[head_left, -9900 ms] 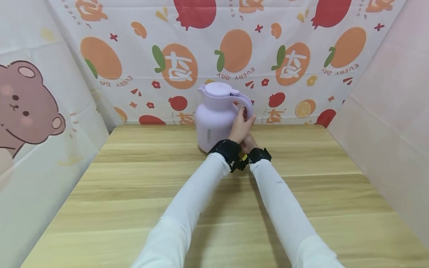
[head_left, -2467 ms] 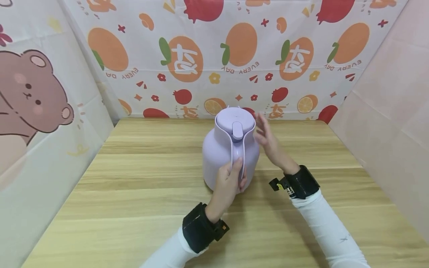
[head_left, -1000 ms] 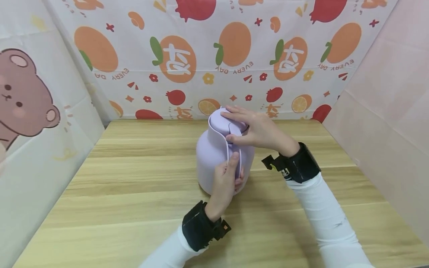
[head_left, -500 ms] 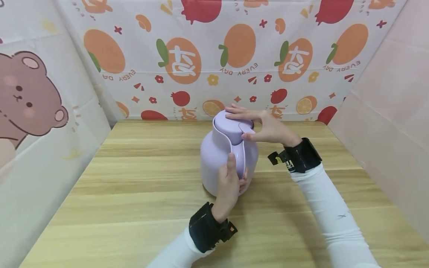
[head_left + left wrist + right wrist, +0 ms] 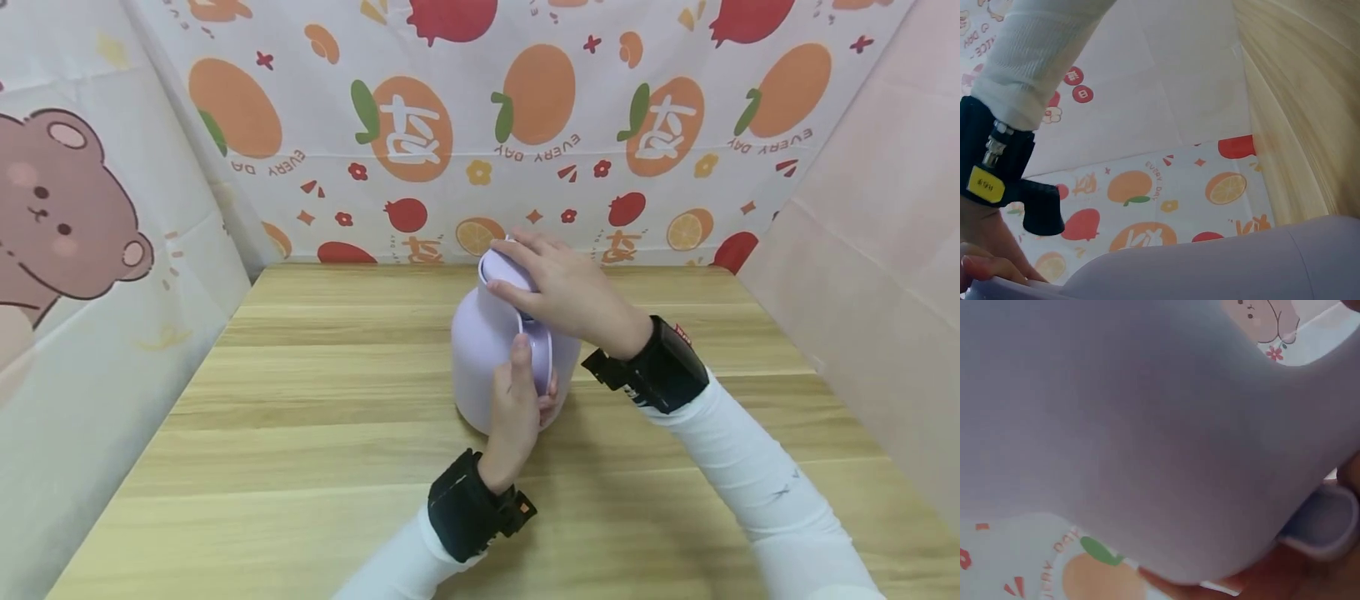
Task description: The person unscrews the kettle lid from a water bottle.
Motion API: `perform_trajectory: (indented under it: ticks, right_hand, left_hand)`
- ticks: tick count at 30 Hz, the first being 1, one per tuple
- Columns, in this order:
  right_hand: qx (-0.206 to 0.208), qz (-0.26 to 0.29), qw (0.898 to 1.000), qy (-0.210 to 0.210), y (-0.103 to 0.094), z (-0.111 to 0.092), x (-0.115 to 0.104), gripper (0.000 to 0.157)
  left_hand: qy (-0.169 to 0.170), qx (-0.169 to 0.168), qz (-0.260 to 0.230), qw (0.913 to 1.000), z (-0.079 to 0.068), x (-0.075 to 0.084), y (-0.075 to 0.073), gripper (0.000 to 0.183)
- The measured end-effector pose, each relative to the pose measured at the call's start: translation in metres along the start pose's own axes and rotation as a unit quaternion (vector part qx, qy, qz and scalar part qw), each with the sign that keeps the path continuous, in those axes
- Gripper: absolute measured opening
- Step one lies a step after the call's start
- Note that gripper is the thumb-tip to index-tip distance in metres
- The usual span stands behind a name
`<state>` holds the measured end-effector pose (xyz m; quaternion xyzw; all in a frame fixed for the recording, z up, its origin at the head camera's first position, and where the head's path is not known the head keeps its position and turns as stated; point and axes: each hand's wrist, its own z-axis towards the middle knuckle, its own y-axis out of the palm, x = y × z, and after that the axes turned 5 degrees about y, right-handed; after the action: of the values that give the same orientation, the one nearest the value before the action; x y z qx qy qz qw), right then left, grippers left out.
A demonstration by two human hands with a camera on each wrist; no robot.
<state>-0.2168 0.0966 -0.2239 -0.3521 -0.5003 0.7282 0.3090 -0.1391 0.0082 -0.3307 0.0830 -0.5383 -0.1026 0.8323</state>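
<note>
A lavender thermos jug (image 5: 480,358) stands upright on the wooden table, its handle (image 5: 542,354) toward me. My left hand (image 5: 513,417) grips that handle, thumb up along it. Over the jug's top, my right hand (image 5: 573,292) holds the round lid (image 5: 502,268), thumb on the near left side and fingers across the far side. Most of the lid is covered by this hand. In the left wrist view the jug's smooth body (image 5: 1210,269) lies below the right hand (image 5: 991,265). The right wrist view shows the body (image 5: 1147,437) close up, with a lavender tab (image 5: 1325,522) near the fingers.
The wood-grain table (image 5: 300,417) extends around the jug. Behind it hangs a fruit-print cloth (image 5: 315,167). A cloth with a bear (image 5: 67,208) is at the left, a plain pale one (image 5: 862,250) at the right.
The jug came nearer and its handle turned toward me. My right hand moved onto the lid; the lid's tab swung right, off the handle's line. Now the right hand has shifted left over the lid.
</note>
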Motion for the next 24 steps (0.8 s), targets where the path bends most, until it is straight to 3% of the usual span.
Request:
perform_trajectory:
  ticks: [7,13,20,24]
  right_hand:
    - [-0.01,0.051,0.999,-0.014,0.002,0.002,0.011,0.052]
    - [-0.035,0.082,0.993,-0.077,-0.002,0.006,0.028,0.053]
    - [-0.073,0.165,0.967,-0.179,-0.004,0.018,0.047,0.053]
    - [-0.082,0.195,0.958,-0.192,-0.005,0.02,0.048,0.051]
  left_hand:
    - [-0.004,-0.009,-0.021,0.9997,0.0,0.001,-0.001,0.064]
    - [-0.007,-0.013,-0.027,0.9995,-0.001,0.0,0.0,0.065]
    - [-0.007,-0.009,-0.023,0.9997,0.0,-0.001,-0.001,0.065]
    - [-0.01,-0.004,-0.018,0.9998,-0.001,0.002,0.0,0.065]
